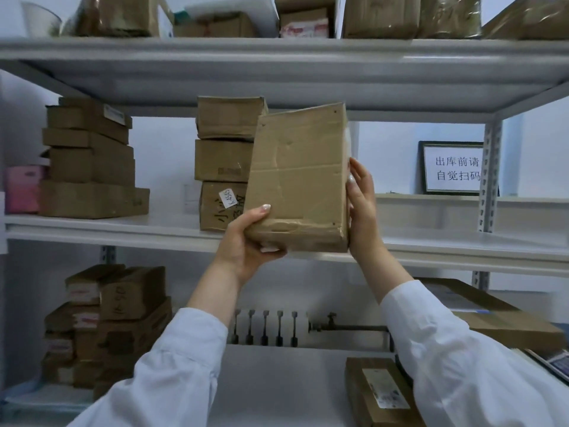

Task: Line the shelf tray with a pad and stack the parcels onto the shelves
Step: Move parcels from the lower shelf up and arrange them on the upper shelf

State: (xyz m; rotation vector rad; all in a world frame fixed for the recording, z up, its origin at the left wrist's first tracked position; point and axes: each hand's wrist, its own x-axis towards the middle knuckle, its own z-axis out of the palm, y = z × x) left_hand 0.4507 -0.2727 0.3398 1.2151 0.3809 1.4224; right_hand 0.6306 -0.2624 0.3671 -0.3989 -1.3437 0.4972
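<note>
Both-hand grip on brown parcel (300, 177), L hand (246, 238) under corner, R hand (361, 204) flat on side, mid shelf (107, 226) behind

Matt cardboard parcel (298, 177) (glossy tape)

Even cool light, soft overall blur, fisheye-bowed edges

**Shelving unit: load condition**

Grey metal shelf unit, three tiers visible. Top shelf (277, 47): taped cardboard parcels along its length. Middle shelf (123, 229): a stack at left (92, 161), a three-high stack at centre (223, 167), a framed notice (452, 167) right. Lower shelf (277, 380): stacked parcels left (117, 322), one labelled parcel (378, 392) right.
</note>
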